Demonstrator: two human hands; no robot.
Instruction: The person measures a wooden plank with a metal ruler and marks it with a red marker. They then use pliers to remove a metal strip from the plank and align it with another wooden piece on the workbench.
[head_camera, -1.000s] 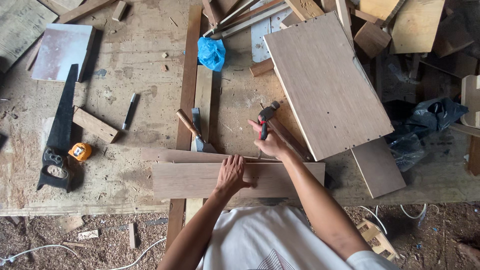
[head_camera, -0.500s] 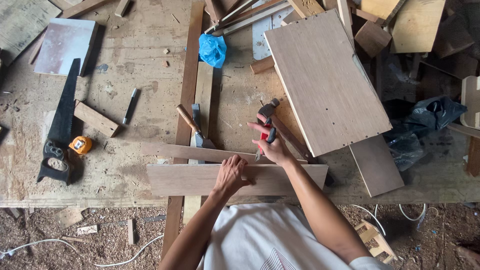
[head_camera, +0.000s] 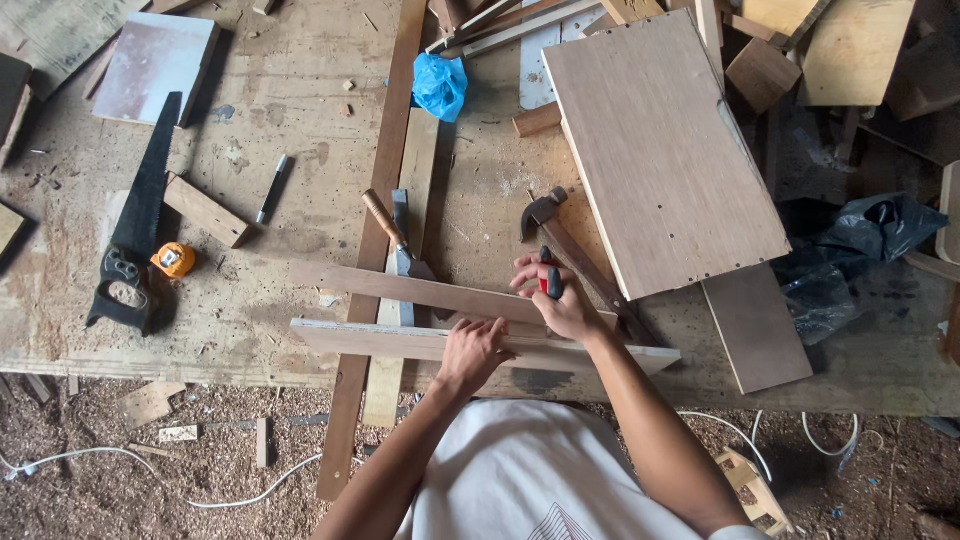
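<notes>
My left hand lies flat, fingers spread, on a long pale wooden board that lies across the workbench near its front edge. My right hand grips a small tool with a red and dark handle, held upright over a second, thinner strip just behind the board. A hammer with a wooden handle lies beside my right hand, its head pointing away. A chisel with a brown handle rests to the left of it.
A large plywood panel lies at the right. A hand saw and an orange tape measure sit at the left, with a wood block and a pencil. A blue bag lies at the back. Sawdust and a white cable cover the floor.
My right hand has drawn back from the hammer with the red-handled tool and now holds it upright over the thin strip. My left hand stays pressed on the board.
</notes>
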